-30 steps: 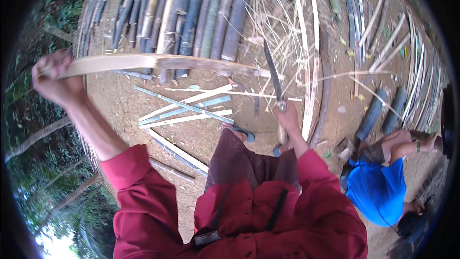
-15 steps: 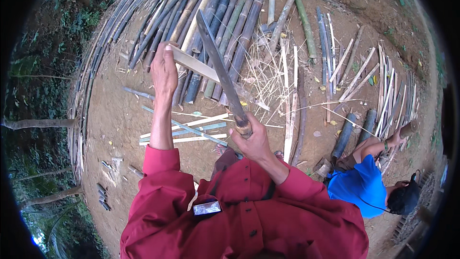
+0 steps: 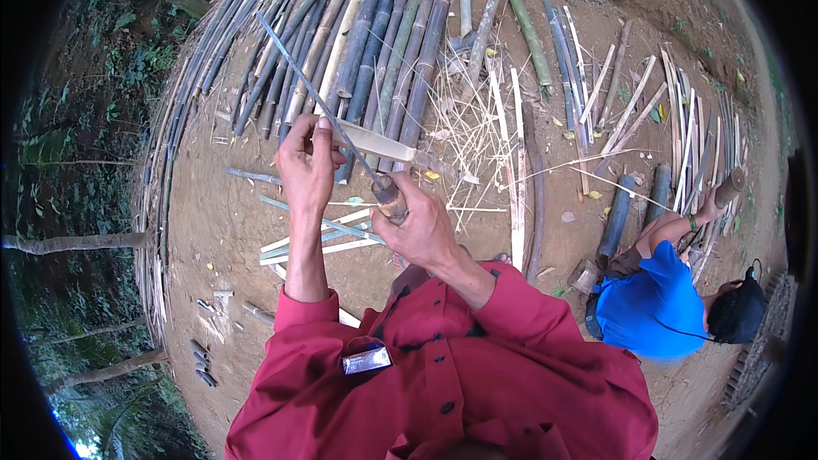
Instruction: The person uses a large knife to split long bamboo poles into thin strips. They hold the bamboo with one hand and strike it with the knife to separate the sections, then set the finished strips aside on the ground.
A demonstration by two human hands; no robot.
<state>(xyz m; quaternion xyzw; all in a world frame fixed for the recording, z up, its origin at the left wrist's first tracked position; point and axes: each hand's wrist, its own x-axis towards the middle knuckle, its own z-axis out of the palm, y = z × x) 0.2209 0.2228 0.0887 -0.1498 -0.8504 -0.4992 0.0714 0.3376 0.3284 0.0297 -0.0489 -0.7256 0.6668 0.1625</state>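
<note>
My right hand (image 3: 423,223) is closed round the dark wooden handle of a machete (image 3: 290,57). Its long blade slants up and to the left, seen almost edge-on. In front of me, my left hand (image 3: 308,158) grips the left end of a flat, pale bamboo strip (image 3: 390,150). From there the strip runs to the right behind the blade, toward a brownish end. The blade crosses the strip close beside my left thumb; whether the two touch I cannot tell.
Long bamboo poles (image 3: 366,43) lie piled ahead. Thin shavings (image 3: 464,123) litter the ground right of them. Split strips (image 3: 336,243) lie crossed below my hands. At the right, a person in a blue shirt (image 3: 652,302) holds a short wooden piece (image 3: 730,188).
The machete has swung left and turned from broadside to nearly edge-on, its handle lower left. My left hand has moved down and right, its fingers now curled at the strip's end.
</note>
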